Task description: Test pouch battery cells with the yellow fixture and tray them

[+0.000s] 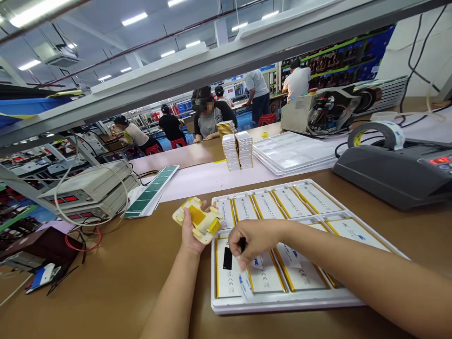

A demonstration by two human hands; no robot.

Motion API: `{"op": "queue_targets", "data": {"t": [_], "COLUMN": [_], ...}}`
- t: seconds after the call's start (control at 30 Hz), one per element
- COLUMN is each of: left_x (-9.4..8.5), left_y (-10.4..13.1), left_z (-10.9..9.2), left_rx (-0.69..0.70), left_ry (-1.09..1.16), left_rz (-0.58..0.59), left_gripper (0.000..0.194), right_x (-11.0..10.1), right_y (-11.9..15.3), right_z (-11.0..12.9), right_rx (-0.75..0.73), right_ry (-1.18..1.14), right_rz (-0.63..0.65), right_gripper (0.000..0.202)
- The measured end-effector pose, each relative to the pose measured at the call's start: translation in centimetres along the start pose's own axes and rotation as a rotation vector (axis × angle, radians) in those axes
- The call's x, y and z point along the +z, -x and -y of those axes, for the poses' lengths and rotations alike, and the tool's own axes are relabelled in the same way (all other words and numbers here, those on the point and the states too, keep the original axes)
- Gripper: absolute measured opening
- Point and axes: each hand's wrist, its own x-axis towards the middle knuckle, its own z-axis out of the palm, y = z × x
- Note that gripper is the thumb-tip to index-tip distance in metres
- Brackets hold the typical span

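Note:
My left hand (193, 233) grips a cream plastic fixture (207, 224) with yellow tape on it, tilted at the tray's left edge. Over the front left of the white tray (224, 308), my right hand (252, 240) is closed in a pinch. A white liner strip with blue print (245, 285) hangs from its fingertips. Flat pouch battery cells (228, 287) with yellow edges lie in the tray's compartments. On the front left cell sits a black tape piece (228, 258), beside my right fingers. Similar printed liner (292, 256) shows on other cells, partly hidden by my right forearm.
A grey tape dispenser (391, 169) with a tape roll (376, 134) stands at right. Behind the tray are stacked cells (231, 153) and white trays (293, 153). Green-patterned sheets (151, 193) and stacked meters (88, 190) are at left. A person (213, 115) sits opposite.

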Motion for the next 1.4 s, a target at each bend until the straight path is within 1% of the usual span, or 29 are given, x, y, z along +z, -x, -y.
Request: {"op": "queue_targets", "data": {"t": [0.03,0.07,0.1,0.13,0.2,0.23,0.3,0.37,0.43,0.63,0.73,0.8,0.83,0.97,1.0,1.03,1.13,1.2,1.33,1.4], "left_x": [0.0,-0.1,-0.1,-0.1,-0.1,-0.1,-0.1,-0.1,-0.1,0.2,0.2,0.2,0.2,0.3,0.4,0.4,0.5,0.6,0.6,0.6], "left_y": [0.0,0.0,-0.1,-0.1,-0.1,-0.1,-0.1,-0.1,-0.1,-0.1,-0.1,0.0,0.0,0.1,0.1,0.1,0.2,0.2,0.3,0.2], "left_z": [0.0,0.0,-0.1,0.0,0.0,0.1,0.2,0.3,0.4,0.3,0.4,0.4,0.4,0.4,0.4,0.3,0.3,0.2,0.2,0.2], "left_rx": [-0.007,-0.015,-0.021,-0.025,-0.029,-0.029,-0.029,-0.027,-0.027,-0.043,-0.042,-0.044,-0.045,-0.033,-0.031,-0.030,-0.042,-0.045,-0.040,-0.041], "left_ry": [0.004,0.010,0.018,0.026,0.039,0.042,0.042,0.037,0.031,0.018,0.012,0.016,0.017,0.003,-0.002,-0.006,-0.011,-0.009,-0.007,-0.005], "left_rz": [0.002,0.004,0.009,0.017,0.033,0.039,0.044,0.043,0.036,0.013,0.006,0.013,0.014,-0.003,-0.005,-0.004,-0.003,0.002,0.007,0.005], "left_gripper": [0.053,0.052,0.052,0.051,0.051,0.051,0.051,0.050,0.051,0.052,0.051,0.052,0.051,0.051,0.051,0.051,0.050,0.049,0.048,0.047], "right_x": [-0.5,-1.1,-1.6,-2.0,-2.7,-2.9,-2.8,-2.5,-1.9,-0.6,-0.6,-0.8,-0.9,-1.1,-1.0,-0.9,-0.7,-0.8,-1.2,-1.2], "right_y": [0.5,0.9,1.3,1.6,2.3,2.6,3.3,3.8,4.1,3.7,3.6,3.7,3.7,4.0,4.0,4.0,3.8,3.7,3.8,3.9], "right_z": [0.2,0.4,0.4,0.2,-0.6,-1.2,-2.4,-3.3,-3.6,-2.5,-2.6,-2.8,-3.0,-3.2,-3.1,-3.0,-2.8,-2.9,-3.2,-3.4], "right_rx": [0.010,0.045,0.097,0.157,0.263,0.298,0.338,0.353,0.357,0.353,0.374,0.399,0.407,0.366,0.354,0.351,0.392,0.401,0.380,0.389], "right_ry": [-0.039,-0.036,0.003,0.066,0.211,0.267,0.301,0.275,0.255,0.275,0.353,0.360,0.340,0.190,0.173,0.175,0.275,0.307,0.212,0.183], "right_rz": [0.057,0.080,0.071,0.035,-0.082,-0.139,-0.201,-0.229,-0.250,-0.236,-0.315,-0.344,-0.333,-0.168,-0.148,-0.153,-0.298,-0.342,-0.243,-0.232], "right_gripper": [0.020,0.020,0.020,0.020,0.019,0.019,0.017,0.016,0.015,0.012,0.010,0.011,0.011,0.012,0.013,0.013,0.013,0.012,0.014,0.015]}}
